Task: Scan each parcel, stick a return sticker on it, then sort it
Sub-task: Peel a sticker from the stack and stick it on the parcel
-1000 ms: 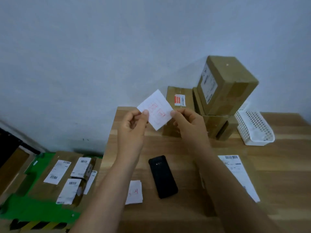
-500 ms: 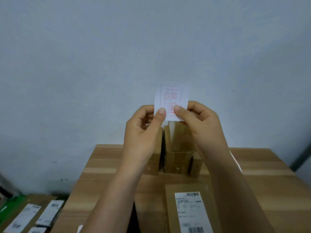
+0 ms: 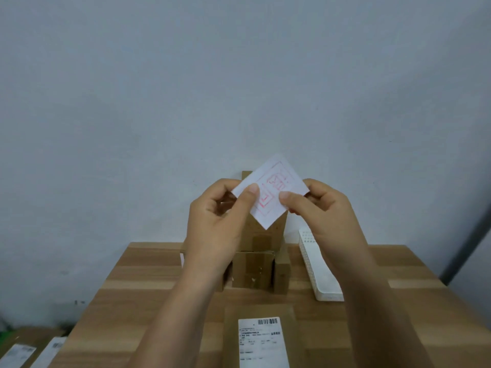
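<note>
I hold a white return sticker (image 3: 271,191) with a red stamp up in front of me, turned like a diamond. My left hand (image 3: 220,216) pinches its left corner between thumb and fingers. My right hand (image 3: 321,208) pinches its right side. Below them a flat brown parcel (image 3: 231,338) with a white barcode label (image 3: 263,341) lies on the wooden table (image 3: 148,282) near the front edge. The black scanner is out of view.
A stack of brown cardboard parcels (image 3: 255,266) stands at the back of the table against the wall. A white perforated basket (image 3: 318,269) lies to their right. Labelled parcels (image 3: 24,354) lie on the floor at lower left.
The sticker has turned from upright to a diamond tilt while both hands keep pinching it. The view has shifted a little, so the basket shows at the right.
</note>
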The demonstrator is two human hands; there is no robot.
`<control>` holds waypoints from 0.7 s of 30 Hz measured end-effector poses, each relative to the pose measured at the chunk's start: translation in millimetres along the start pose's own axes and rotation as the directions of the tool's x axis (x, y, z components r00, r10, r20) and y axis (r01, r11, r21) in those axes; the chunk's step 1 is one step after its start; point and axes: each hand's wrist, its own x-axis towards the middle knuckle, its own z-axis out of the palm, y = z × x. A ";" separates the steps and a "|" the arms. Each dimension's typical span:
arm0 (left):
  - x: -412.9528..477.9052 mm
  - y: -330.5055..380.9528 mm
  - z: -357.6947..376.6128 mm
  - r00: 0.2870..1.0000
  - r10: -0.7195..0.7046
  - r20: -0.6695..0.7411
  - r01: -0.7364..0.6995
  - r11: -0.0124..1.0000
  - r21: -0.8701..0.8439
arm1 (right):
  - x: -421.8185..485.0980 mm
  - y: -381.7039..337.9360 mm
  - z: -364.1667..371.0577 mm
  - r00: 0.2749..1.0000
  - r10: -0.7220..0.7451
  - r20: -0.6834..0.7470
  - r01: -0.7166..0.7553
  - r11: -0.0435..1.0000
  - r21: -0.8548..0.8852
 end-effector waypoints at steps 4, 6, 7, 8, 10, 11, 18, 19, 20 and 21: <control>1.9 -1.8 6.1 1.000 -0.002 0.026 0.000 0.996 0.088 | 4.9 -2.6 -12.3 0.999 -0.028 -0.038 0.029 0.999 0.029; 2.9 -2.1 8.9 1.000 -0.006 0.028 0.002 0.993 0.119 | 6.0 -2.0 -15.5 0.999 -0.029 -0.024 0.029 1.000 0.006; 3.2 -1.3 10.6 1.000 -0.006 0.024 0.003 0.994 0.106 | 6.3 -1.5 -16.3 1.000 -0.021 -0.010 0.021 1.000 -0.004; 3.5 -0.2 12.3 1.000 -0.009 0.016 0.008 0.997 0.081 | 6.5 -0.9 -16.9 1.000 -0.012 0.004 0.012 1.000 -0.009; 3.8 3.4 14.7 1.000 -0.022 -0.001 0.022 0.999 0.043 | 7.5 -0.8 -17.3 0.999 0.003 0.038 -0.002 1.000 -0.027; 3.8 5.0 15.3 1.000 -0.027 -0.007 0.027 0.999 0.041 | 7.9 -1.2 -17.1 0.998 0.006 0.055 -0.003 0.999 -0.053; 4.4 5.3 17.5 0.998 -0.064 -0.029 0.066 0.994 0.081 | 5.5 1.4 -14.7 0.993 0.008 0.121 0.008 0.992 -0.128; 4.2 4.5 17.7 0.997 -0.076 -0.025 0.078 0.994 0.078 | 5.1 2.2 -14.6 0.992 0.005 0.126 0.010 0.993 -0.120; 4.1 3.7 17.5 0.996 -0.083 -0.024 0.085 0.993 0.077 | 4.7 2.9 -14.5 0.992 0.004 0.129 0.011 0.994 -0.111; 4.4 3.0 16.9 0.996 -0.086 -0.025 0.088 0.993 0.081 | 4.3 3.6 -14.9 0.992 0.006 0.126 0.007 0.995 -0.101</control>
